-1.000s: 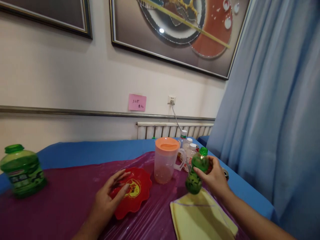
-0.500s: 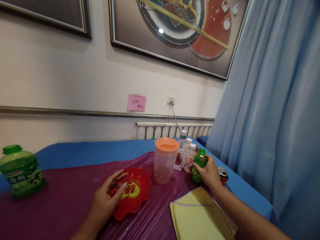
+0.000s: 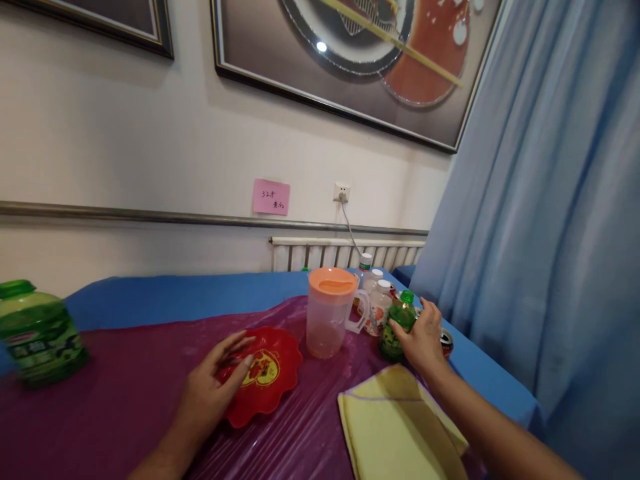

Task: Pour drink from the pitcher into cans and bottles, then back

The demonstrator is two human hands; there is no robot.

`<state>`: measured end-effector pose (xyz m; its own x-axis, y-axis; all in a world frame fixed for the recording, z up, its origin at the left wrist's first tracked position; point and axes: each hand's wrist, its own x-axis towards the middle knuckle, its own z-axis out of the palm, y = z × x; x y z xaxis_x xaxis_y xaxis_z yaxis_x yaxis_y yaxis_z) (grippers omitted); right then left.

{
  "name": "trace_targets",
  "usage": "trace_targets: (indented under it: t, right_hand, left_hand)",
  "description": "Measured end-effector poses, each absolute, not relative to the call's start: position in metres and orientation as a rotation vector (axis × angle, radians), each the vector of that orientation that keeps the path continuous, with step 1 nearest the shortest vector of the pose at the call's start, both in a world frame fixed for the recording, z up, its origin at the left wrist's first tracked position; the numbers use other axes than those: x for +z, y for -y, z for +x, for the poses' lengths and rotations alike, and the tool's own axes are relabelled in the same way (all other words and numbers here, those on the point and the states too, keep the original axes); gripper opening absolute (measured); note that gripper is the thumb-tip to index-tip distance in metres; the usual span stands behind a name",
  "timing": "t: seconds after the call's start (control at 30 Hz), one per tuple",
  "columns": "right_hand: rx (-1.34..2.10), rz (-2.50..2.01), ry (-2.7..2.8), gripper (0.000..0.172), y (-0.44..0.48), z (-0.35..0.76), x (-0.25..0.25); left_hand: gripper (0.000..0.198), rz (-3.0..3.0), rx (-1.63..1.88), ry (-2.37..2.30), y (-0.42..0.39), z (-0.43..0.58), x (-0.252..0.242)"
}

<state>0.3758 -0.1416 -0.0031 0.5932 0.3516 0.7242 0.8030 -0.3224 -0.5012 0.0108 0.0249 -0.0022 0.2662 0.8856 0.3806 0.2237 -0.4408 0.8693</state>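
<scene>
My left hand [image 3: 220, 370] hovers at the left rim of a red scalloped plate [image 3: 273, 390] with a yellow print; its fingers are apart and hold nothing. On the right, a small green bottle [image 3: 396, 327] with a green cap stands beside my right hand [image 3: 423, 333]. The fingers of that hand are spread, with the thumb close to the bottle; whether it still touches cannot be made out. Between the hands stands a clear plastic pitcher [image 3: 327, 327] with an orange lid. A folded yellow cloth [image 3: 395, 427] lies below the bottle.
Clear bottles with white caps [image 3: 379, 310] stand behind the green bottle. Partly behind my right hand is a can [image 3: 447, 343]. A large green bottle [image 3: 43, 340] stands far left. Purple plastic sheeting [image 3: 135, 380] covers part of the blue tablecloth [image 3: 185, 293]. A blue curtain [image 3: 550, 200] hangs right.
My right hand's fingers have come away from the small green bottle and spread. The bottle stays in about the same place. My left hand has hardly moved, and the view has shifted slightly.
</scene>
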Motion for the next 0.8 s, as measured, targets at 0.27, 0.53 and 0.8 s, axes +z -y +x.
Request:
trace_targets:
  t: [0.27, 0.53, 0.8]
  right_hand:
    - [0.382, -2.156, 1.435, 0.044, 0.214, 0.260, -0.021]
    - [0.469, -2.306, 1.537, 0.032, 0.210, 0.248, -0.032]
    - [0.378, -2.153, 1.660, 0.020, 0.219, 0.262, 0.019]
  left_hand:
    - [0.062, 1.809, 1.194, -0.978, -0.028, 0.012, -0.006]
    - [0.064, 1.797, 1.214, -0.989, -0.029, 0.012, -0.005]
    - [0.058, 1.761, 1.253, -0.981, -0.029, 0.013, -0.008]
